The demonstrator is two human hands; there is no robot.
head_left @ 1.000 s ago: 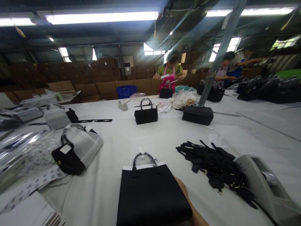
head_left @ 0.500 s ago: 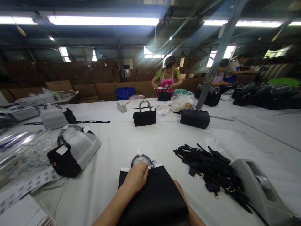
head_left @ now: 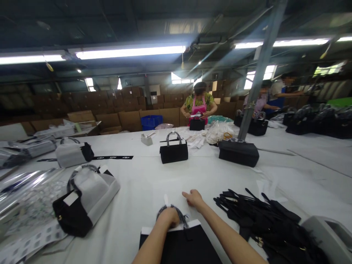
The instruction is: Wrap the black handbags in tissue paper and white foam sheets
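Note:
A black handbag point(head_left: 189, 244) stands close in front of me, with white paper or lining along its top edge. Its wrapped handle point(head_left: 180, 216) arches up, and a white tag sticks out above. My left hand point(head_left: 168, 217) is at the bag's top within the handle loop, its fingers curled down and partly hidden. Just beyond the bag, my right hand point(head_left: 193, 198) hovers over the table with one finger stretched to the left, others bent, and nothing visible in it. To its right lies a pile of black straps point(head_left: 264, 220) with gold-coloured clasps.
At left sits a handbag wrapped in white point(head_left: 95, 194), near clear plastic point(head_left: 35, 198). Further back stand two black handbags point(head_left: 174, 151) point(head_left: 238, 152) and a metal post point(head_left: 260, 73). A grey tape dispenser point(head_left: 327, 231) is at right. A co-worker point(head_left: 198, 104) handles a bag across the table.
My right hand has come from the bag's right side to beyond its top. My left hand has shifted into the handle loop. The view has tilted up.

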